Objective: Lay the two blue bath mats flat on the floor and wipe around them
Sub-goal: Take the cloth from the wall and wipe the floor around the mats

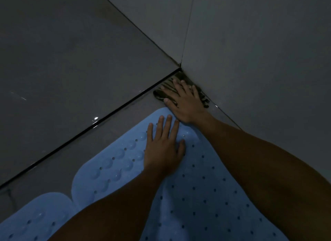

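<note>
The light is dim, and the person is bent low over the corner where two grey tiled walls (250, 43) meet the floor (114, 118). Their right hand (184, 102) lies flat with fingers spread on a dark striped cloth (162, 94), pressing it down onto the floor right in the corner; the cloth touches the foot of the right-hand wall and pokes out on both sides of the hand. The left hand (163, 144) rests palm down on the larger blue bath mat (197, 187), fingers straight and slightly fanned, close to the mat's rounded far end. The two hands are apart, the right one ahead of the left, its wrist crossing the mat's tip.

That mat lies flat on the floor, dotted with small holes and, along its left side, rows of round suction cups (they catch a little shine). The second blue mat (35, 219) lies flat too, at the lower left, its curved edge just beside the first one's; whether they touch I cannot tell. A dark grout line (89, 127) runs along the base of the left wall, with a strip of bare floor between it and the mats.
</note>
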